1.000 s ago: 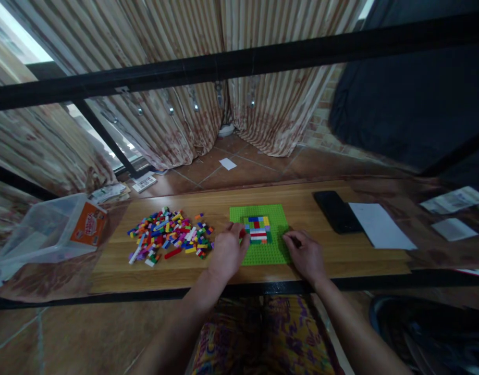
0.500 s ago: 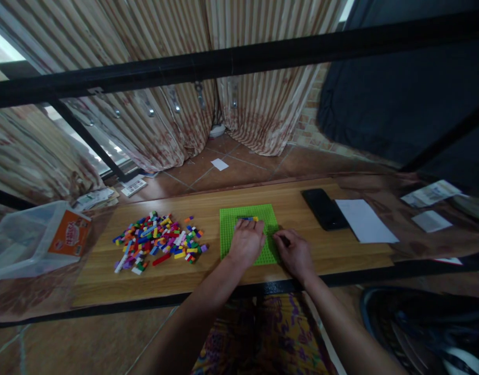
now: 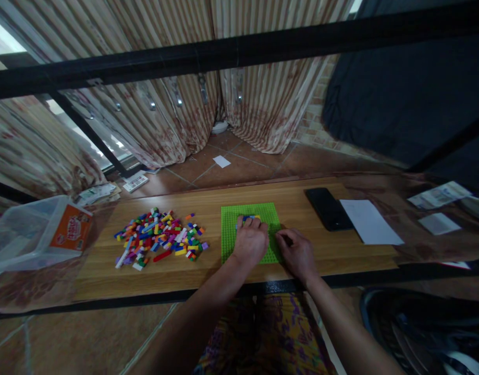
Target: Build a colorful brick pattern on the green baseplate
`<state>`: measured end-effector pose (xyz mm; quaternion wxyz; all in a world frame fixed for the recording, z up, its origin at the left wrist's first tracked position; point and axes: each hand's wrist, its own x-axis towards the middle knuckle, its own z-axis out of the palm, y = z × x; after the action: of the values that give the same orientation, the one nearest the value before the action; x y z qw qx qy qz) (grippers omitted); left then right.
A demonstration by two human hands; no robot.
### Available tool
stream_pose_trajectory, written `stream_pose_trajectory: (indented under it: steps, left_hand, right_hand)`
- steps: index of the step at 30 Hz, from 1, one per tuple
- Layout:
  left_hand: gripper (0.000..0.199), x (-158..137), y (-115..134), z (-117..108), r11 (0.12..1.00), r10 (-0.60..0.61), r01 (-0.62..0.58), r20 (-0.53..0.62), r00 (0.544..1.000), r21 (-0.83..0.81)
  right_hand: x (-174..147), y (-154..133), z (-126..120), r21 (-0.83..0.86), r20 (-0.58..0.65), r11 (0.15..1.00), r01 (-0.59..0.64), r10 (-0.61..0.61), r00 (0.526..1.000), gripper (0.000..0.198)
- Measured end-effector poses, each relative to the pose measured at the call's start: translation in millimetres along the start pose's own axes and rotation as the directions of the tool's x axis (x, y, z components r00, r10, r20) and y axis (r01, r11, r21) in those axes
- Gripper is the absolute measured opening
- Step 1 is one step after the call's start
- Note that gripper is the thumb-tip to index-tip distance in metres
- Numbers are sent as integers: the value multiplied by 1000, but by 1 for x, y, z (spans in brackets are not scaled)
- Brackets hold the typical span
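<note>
A green studded baseplate (image 3: 228, 237) lies flat on the wooden board. Near its far middle, a small group of blue and yellow toy bricks (image 3: 257, 217) shows just beyond the fingers of my left hand (image 3: 252, 238). Those fingers are curled down over the bricks and hide most of them. At the plate's right edge, my right hand (image 3: 297, 252) is closed, thumb and forefinger pinched together on the rim. Left of the plate, a heap of loose, many-coloured toy bricks (image 3: 157, 233) is spread out.
The wooden board (image 3: 153, 286) bears a black phone (image 3: 328, 209) at the right, beside a white paper sheet (image 3: 370, 221). A clear plastic tub (image 3: 24, 234) with an orange label stands at the far left. A black rail (image 3: 223, 54) crosses beyond the board.
The view has shifted slightly. My left hand has moved a little on the baseplate, and more of the blue brick shows beyond its fingers. The right hand stays at the plate's edge.
</note>
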<state>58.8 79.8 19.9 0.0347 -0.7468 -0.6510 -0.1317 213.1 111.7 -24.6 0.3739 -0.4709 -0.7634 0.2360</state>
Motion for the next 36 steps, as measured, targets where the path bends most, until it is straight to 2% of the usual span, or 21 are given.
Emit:
stream_pose_trajectory:
  steps: [7, 17, 23, 26, 30, 36]
  left_hand:
    - [17, -4, -2, -2, 1000, -5, 5, 27, 1000, 0]
    - [15, -9, -5, -2, 972, -190, 186, -11, 982, -145]
    - [22, -21, -2, 6, 988, -138, 134, -58, 989, -75]
    - [30, -28, 2, 13, 990, -139, 136, -69, 988, -42]
    - [38, -37, 8, 21, 991, -133, 133, -76, 988, -11]
    - [45, -46, 11, 27, 986, -163, 164, -50, 985, 12]
  right_hand:
    - [0, 2, 1, -11, 8, 1000, 1, -1, 1000, 26]
    - [0, 1, 0, -17, 8, 1000, -3, 3, 1000, 26]
    - [-2, 2, 0, -5, 3, 1000, 2, -2, 1000, 26]
    - [-1, 1, 2, -33, 18, 997, 70, -69, 997, 27]
    - [2, -8, 8, -149, 40, 977, 155, -151, 988, 29]
    - [-2, -23, 23, -140, 85, 979, 147, -137, 987, 34]
